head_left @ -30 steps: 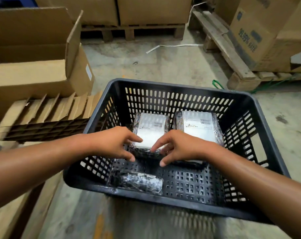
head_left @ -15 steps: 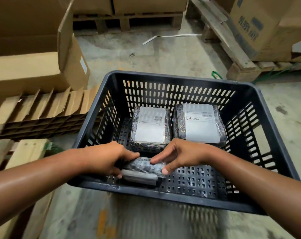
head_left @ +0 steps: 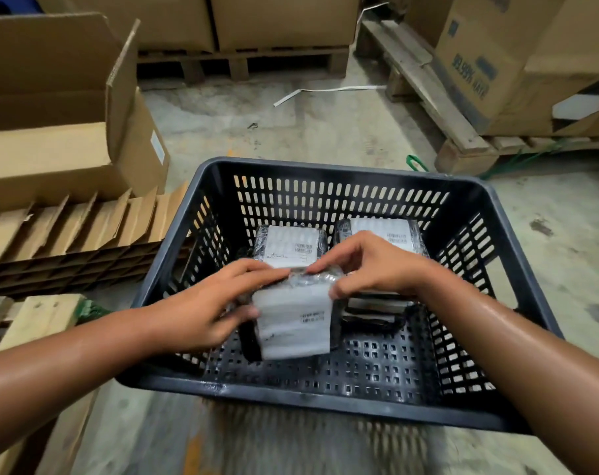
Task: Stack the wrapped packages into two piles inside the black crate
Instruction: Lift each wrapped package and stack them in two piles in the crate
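A black slotted crate (head_left: 329, 168) stands on the concrete floor in front of me. Two plastic-wrapped packages with white labels lie side by side at its far wall: the left package (head_left: 289, 249) and the right package (head_left: 382, 229), which is partly hidden behind my right hand. A third wrapped package (head_left: 293, 323) is held tilted above the crate floor, its white label facing me. My left hand (head_left: 216, 305) grips its left side and my right hand (head_left: 370, 265) pinches its top right corner.
An open cardboard box (head_left: 61, 132) and cardboard dividers (head_left: 75, 241) sit left of the crate. A wooden pallet (head_left: 34, 320) is at the near left. Pallets loaded with cartons (head_left: 490, 73) stand behind and to the right. A white strap (head_left: 325, 90) lies on the floor.
Both hands moved from the far left package to the one lying at the crate's near edge, took hold of it and lifted it, turning its label toward me.
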